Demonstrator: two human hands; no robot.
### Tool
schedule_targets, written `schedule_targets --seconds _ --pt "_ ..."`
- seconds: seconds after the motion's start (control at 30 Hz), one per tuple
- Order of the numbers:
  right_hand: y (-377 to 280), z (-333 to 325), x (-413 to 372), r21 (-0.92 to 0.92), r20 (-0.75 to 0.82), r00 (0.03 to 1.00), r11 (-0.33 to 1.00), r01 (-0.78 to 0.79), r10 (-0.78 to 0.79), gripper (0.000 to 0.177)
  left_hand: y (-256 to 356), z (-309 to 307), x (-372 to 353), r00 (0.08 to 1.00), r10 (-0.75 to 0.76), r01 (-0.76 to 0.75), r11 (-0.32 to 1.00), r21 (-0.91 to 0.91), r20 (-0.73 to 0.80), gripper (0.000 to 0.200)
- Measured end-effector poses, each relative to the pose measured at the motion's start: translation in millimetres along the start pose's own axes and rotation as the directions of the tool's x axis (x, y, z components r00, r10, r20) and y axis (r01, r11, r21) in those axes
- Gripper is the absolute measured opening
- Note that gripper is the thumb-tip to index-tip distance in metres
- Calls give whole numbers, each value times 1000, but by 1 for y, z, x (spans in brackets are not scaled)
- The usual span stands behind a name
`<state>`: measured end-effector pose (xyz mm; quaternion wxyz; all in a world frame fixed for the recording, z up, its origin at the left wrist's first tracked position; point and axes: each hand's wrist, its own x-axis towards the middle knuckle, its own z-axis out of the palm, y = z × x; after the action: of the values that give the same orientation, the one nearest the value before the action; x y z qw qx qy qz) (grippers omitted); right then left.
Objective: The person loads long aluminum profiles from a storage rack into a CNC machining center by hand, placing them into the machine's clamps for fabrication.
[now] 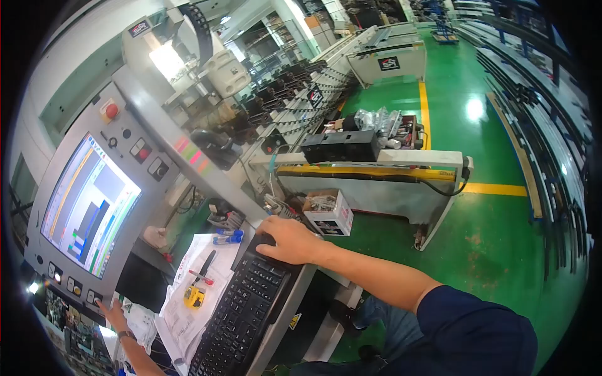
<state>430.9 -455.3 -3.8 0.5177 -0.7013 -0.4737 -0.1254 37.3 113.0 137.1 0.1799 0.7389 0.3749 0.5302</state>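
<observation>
My left hand (113,315) reaches up to the lower edge of the grey control panel (119,103), its index finger stretched to a push button (93,297) at the bottom corner. The other fingers are loosely apart and hold nothing. My right hand (290,240) rests past the far end of the black keyboard (241,313), fingers curved over a dark computer mouse (266,239) mostly hidden under the palm. On the panel a lit screen (94,203) shows coloured bars and windows.
Left of the keyboard lie paper sheets (182,319) with a yellow tape measure (194,297), a red pen (200,277) and blue-capped markers (227,237). A red emergency stop (111,111) tops the panel. Beyond are a white box (332,216), a machine bed (370,194) and racked bars (533,125).
</observation>
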Motion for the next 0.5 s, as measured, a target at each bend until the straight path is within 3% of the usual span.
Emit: schedule_targets --seconds 0.03,0.1,0.17,0.2,0.23,0.33,0.5 --pt "0 -1 0 23 -14 1000 1000 -18 18 41 10 -3 -3 1000 -25 25 1000 8 10 88" --pt "-1 -3 -2 63 -46 997 997 -54 57 40 44 -18 -18 963 -243 228 965 127 119 87" --pt "2 1 -3 92 -200 980 996 13 6 33 60 -28 -28 885 -363 395 917 -58 292 86" --pt "2 2 -4 126 -267 964 991 35 0 30 61 -33 -30 839 -342 434 890 -142 423 82" --pt "3 1 -5 158 -330 944 985 63 -8 27 63 -32 -29 825 -353 458 875 -158 441 82" --pt "2 -2 -6 231 -412 910 972 49 52 24 87 -35 -46 841 -262 397 894 -209 474 79" --pt "-15 -5 -13 210 -488 866 978 -2 107 23 233 -41 -188 835 -44 228 935 -273 548 67"
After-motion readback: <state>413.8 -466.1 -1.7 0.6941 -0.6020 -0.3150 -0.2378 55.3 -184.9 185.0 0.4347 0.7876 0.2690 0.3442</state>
